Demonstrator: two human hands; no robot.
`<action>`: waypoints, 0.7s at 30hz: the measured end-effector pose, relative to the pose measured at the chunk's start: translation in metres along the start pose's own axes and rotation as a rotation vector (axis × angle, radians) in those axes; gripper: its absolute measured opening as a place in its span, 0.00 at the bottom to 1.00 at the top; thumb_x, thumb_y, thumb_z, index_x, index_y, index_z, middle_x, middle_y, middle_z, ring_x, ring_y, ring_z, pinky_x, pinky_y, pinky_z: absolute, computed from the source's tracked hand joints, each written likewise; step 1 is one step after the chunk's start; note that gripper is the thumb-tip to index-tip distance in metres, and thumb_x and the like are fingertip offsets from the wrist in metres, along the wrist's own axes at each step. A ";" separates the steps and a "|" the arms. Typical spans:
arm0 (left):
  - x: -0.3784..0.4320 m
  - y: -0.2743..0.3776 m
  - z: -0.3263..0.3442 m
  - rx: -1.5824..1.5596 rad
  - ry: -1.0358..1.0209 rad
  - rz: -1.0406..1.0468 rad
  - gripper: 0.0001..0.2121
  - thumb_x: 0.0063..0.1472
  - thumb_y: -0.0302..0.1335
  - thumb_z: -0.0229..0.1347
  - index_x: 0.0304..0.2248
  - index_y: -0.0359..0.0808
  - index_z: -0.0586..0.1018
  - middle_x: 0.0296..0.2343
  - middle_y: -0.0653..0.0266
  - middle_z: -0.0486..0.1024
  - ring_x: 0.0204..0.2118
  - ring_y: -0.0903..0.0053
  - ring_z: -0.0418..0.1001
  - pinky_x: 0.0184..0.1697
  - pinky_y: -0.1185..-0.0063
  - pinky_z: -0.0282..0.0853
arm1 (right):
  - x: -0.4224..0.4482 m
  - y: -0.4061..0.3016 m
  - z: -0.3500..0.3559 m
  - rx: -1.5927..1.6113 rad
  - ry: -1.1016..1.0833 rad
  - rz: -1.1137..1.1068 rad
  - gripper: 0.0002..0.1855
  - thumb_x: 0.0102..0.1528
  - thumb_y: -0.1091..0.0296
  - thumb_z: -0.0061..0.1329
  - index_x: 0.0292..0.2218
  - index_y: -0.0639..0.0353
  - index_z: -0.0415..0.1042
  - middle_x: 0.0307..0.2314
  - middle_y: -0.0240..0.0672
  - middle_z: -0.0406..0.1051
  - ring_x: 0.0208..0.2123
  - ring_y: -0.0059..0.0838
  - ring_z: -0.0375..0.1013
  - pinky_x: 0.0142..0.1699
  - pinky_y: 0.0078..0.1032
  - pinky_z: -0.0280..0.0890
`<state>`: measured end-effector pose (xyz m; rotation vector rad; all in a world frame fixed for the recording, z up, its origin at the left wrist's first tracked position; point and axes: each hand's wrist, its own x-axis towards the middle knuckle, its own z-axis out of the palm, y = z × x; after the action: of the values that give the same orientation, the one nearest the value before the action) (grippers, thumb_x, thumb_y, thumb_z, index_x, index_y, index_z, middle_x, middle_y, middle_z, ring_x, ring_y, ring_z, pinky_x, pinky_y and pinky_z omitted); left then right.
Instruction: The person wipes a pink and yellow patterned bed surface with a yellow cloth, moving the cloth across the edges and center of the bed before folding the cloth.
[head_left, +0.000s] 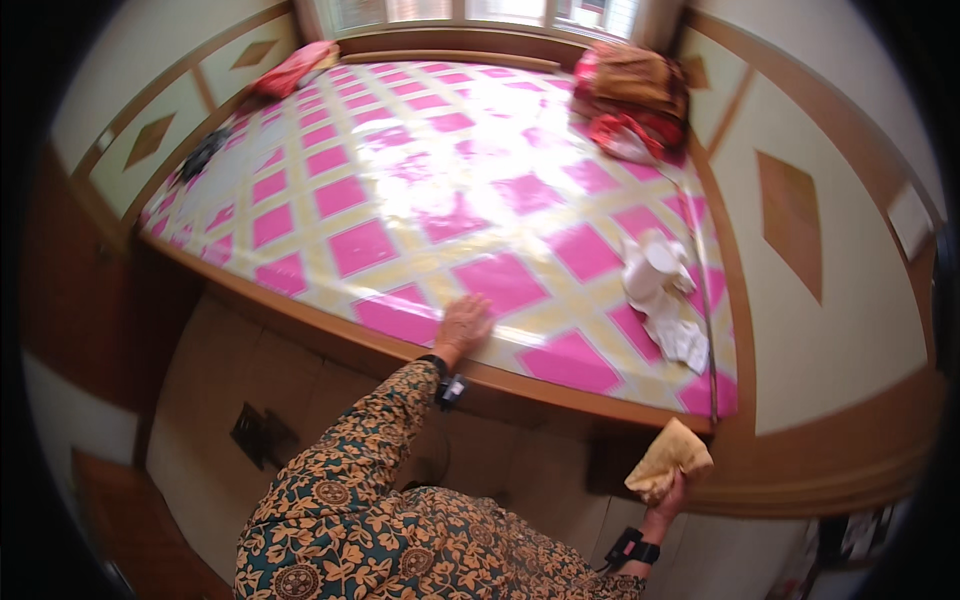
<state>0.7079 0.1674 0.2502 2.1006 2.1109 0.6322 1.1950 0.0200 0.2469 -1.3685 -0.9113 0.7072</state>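
Observation:
My left hand (463, 324) rests palm down, with nothing visible in it, near the front edge of a raised platform bed. A glossy pink and cream checked sheet (364, 247) covers the bed. At the lower right, my right hand (670, 496) grips a folded yellowish cloth (670, 459), just outside the bed's wooden edge. Dark straps with small devices are on both wrists. On the sheet's right part stand a white paper roll (646, 271) and, against it, crumpled white paper or cloth (679, 334).
A thin stick (705, 300) lies along the right side. Folded blankets (630, 82) and a red and white bundle (626, 139) sit at the back right. Red fabric (296, 69) and a dark item (202, 154) are at the left. A wooden rim (300, 306) borders the bed; a dark object (262, 435) stands on the floor.

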 end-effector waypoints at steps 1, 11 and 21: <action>0.004 0.001 -0.004 -0.093 -0.013 -0.007 0.22 0.56 0.43 0.47 0.48 0.41 0.67 0.49 0.57 0.62 0.55 0.66 0.56 0.57 0.68 0.48 | 0.017 0.002 0.028 0.015 -0.180 -0.046 0.19 0.50 0.71 0.42 0.45 0.63 0.62 0.34 0.39 0.66 0.37 0.33 0.67 0.42 0.27 0.64; -0.127 -0.147 -0.086 -1.062 -0.486 -0.227 0.22 0.58 0.41 0.50 0.46 0.34 0.69 0.42 0.62 0.70 0.44 0.78 0.67 0.47 0.80 0.62 | 0.007 0.028 0.311 -0.958 -0.424 -0.862 0.17 0.43 0.61 0.47 0.38 0.49 0.71 0.32 0.34 0.72 0.35 0.39 0.70 0.39 0.36 0.63; -0.721 -0.277 -0.040 -0.546 0.710 -1.902 0.11 0.56 0.33 0.50 0.29 0.32 0.73 0.20 0.64 0.69 0.20 0.78 0.66 0.23 0.78 0.62 | -0.020 -0.010 0.317 -1.114 -0.498 -0.770 0.20 0.49 0.61 0.42 0.44 0.55 0.66 0.37 0.43 0.68 0.40 0.45 0.66 0.46 0.37 0.59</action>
<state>0.4677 -0.5341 0.0308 -0.7903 2.4636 1.2222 0.9100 0.1612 0.2458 -1.5700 -2.2789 -0.1566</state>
